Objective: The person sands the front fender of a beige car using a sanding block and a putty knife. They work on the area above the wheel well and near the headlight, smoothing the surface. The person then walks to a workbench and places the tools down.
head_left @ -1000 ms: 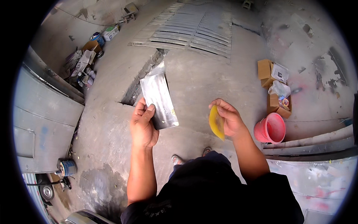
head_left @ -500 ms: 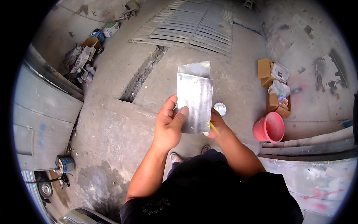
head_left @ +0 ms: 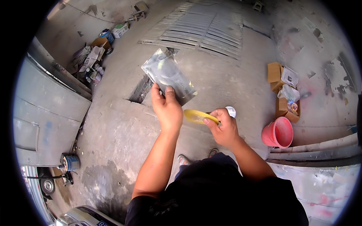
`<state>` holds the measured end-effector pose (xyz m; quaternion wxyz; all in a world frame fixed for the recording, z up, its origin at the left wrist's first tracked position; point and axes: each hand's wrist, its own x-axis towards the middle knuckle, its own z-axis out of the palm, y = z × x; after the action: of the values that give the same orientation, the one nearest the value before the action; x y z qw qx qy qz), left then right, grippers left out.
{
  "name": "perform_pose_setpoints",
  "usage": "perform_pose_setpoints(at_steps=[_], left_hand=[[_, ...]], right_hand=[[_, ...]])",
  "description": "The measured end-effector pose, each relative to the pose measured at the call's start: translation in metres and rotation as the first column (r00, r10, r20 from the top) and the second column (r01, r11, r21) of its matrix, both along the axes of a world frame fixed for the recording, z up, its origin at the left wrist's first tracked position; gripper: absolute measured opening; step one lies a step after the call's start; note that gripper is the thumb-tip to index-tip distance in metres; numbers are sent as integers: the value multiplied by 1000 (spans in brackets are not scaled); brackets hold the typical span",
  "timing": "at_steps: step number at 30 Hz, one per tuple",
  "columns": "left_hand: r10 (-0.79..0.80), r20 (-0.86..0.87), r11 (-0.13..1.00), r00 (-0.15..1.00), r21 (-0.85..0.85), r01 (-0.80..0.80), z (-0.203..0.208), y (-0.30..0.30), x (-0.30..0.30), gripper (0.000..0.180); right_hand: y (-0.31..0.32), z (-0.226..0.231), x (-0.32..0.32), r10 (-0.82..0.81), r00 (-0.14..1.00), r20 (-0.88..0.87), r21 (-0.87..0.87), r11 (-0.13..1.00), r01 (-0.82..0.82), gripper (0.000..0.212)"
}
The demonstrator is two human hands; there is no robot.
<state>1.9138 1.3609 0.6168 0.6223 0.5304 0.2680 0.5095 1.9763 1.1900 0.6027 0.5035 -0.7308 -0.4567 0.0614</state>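
My left hand (head_left: 168,109) grips a thin grey metal plate (head_left: 169,77) by its near edge, thumb on top. The plate is tilted toward the upper left, and pale yellow smears mark its corners. Pinched between the thumb and fingers of my right hand (head_left: 224,128) is a yellow, flat-bladed putty spreader (head_left: 200,116). Its blade points left, toward my left wrist, apart from the plate. Just beyond my right hand a round white-lidded can (head_left: 230,111) stands on the floor, partly hidden by the fingers.
A red bucket (head_left: 278,132) and open cardboard boxes (head_left: 277,77) stand along the right wall. An open trench (head_left: 140,92) cuts the concrete floor behind the plate, with slatted grating (head_left: 200,28) beyond. At left are a grey panel (head_left: 49,116), a blue can (head_left: 70,162) and a car (head_left: 85,216).
The plate has swung left and tilted in my left hand. My right hand has come out from behind it, moving the yellow spreader into full view, blade leftward.
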Motion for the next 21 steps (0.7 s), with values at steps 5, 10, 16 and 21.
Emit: perform_pose_setpoints(at_steps=[5, 10, 16, 21], left_hand=[[179, -243, 937, 953, 338, -90, -6, -16, 14, 36], [104, -237, 994, 966, 55, -93, -69, -12, 5, 32], [-103, 279, 841, 955, -487, 234, -35, -8, -4, 26], [-124, 374, 815, 919, -490, 310, -15, 4, -12, 25]], right_hand=[[4, 0, -10, -16, 986, 167, 217, 976, -21, 24], [5, 11, -6, 115, 882, -457, 513, 844, 156, 21], [1, -12, 0, 204, 746, -634, 388, 918, 79, 21], [2, -32, -12, 209, 620, -757, 255, 967, -14, 26]])
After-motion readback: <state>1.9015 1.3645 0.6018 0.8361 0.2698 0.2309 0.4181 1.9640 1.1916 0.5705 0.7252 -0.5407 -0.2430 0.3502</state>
